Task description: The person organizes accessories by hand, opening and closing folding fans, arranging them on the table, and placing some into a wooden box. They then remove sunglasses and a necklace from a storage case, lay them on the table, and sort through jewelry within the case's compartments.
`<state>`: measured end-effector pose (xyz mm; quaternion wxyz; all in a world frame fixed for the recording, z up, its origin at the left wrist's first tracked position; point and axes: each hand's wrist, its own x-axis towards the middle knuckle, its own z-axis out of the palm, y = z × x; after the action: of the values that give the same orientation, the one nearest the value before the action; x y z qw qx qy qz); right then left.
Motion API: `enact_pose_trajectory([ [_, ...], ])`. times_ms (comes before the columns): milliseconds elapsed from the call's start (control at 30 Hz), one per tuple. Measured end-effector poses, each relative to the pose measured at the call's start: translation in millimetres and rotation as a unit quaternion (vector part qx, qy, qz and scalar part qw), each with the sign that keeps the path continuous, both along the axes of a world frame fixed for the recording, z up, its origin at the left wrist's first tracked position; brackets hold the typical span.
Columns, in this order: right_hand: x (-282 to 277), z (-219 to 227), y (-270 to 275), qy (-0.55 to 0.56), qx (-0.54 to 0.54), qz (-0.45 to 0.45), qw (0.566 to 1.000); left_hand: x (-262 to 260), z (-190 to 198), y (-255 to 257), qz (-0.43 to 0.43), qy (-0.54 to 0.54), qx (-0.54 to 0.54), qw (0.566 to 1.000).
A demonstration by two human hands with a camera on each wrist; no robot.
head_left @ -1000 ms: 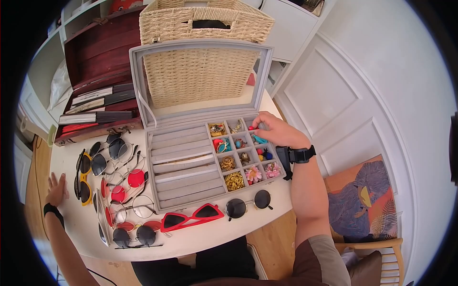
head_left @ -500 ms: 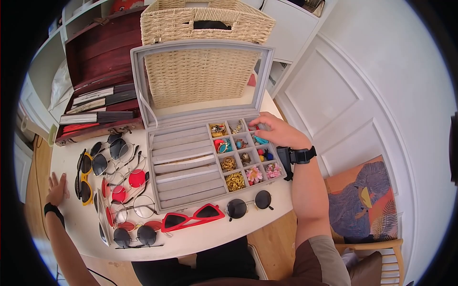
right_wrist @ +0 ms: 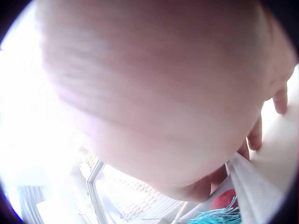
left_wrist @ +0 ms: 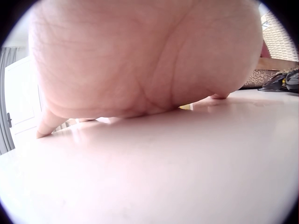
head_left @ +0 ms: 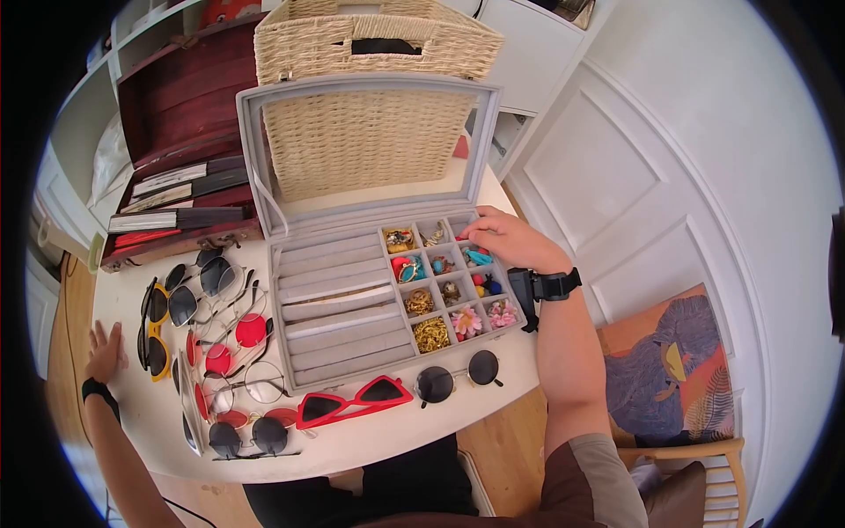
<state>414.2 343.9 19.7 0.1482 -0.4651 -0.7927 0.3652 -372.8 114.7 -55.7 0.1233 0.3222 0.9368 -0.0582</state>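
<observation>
My right hand [head_left: 506, 242] reaches over the jewelry box [head_left: 343, 304] at its back right corner, thumb and forefinger dipping into the corner compartment. Something red and rounded [right_wrist: 225, 199] shows by those fingertips in the right wrist view, with a turquoise tassel [right_wrist: 217, 215] in front of it; I cannot tell whether the fingers pinch the red piece. The other fingers [right_wrist: 254, 135] hang outside the box's wall. On the table's left edge my left hand [head_left: 104, 352] lies flat with fingers stretched, holding nothing. Gold chains [head_left: 431, 334] and pink flower pieces [head_left: 466, 321] fill front compartments.
Many glasses lie left of the box, including yellow-framed sunglasses [head_left: 158, 330]. Red cat-eye sunglasses [head_left: 352, 402] and round sunglasses [head_left: 458, 378] line its front. Behind the raised glass lid [head_left: 491, 145] stands a woven basket [head_left: 378, 44]. An open red wooden case [head_left: 180, 242] sits at back left.
The right thumb and forefinger have sunk a little further over the corner compartment, hiding more of the red piece. The left hand has stayed in place.
</observation>
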Motion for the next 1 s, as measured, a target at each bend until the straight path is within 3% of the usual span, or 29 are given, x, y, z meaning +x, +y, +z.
enact_pose_trajectory([
  [133, -2, 2, 0, -0.037, 0.011, 0.003, 0.999, -12, -9, -2, 0.001, -0.007, 0.019, 1.0],
  [433, -2, 3, -1, -0.053, 0.043, -0.004, 0.998, 16, 10, 2, 0.012, -0.003, -0.007, 1.0],
  [633, 0, 0, 4, -0.035, -0.02, 0.003, 0.999, -14, -11, -3, -0.017, 0.011, 0.003, 1.0],
  [733, 0, 0, 3, -0.024, -0.023, -0.002, 0.999, 10, 5, 1, 0.009, -0.001, 0.002, 1.0],
  [1000, -1, 2, 2, -0.05, 0.036, 0.001, 0.998, 12, 7, 0, 0.009, -0.001, 0.0, 1.0],
])
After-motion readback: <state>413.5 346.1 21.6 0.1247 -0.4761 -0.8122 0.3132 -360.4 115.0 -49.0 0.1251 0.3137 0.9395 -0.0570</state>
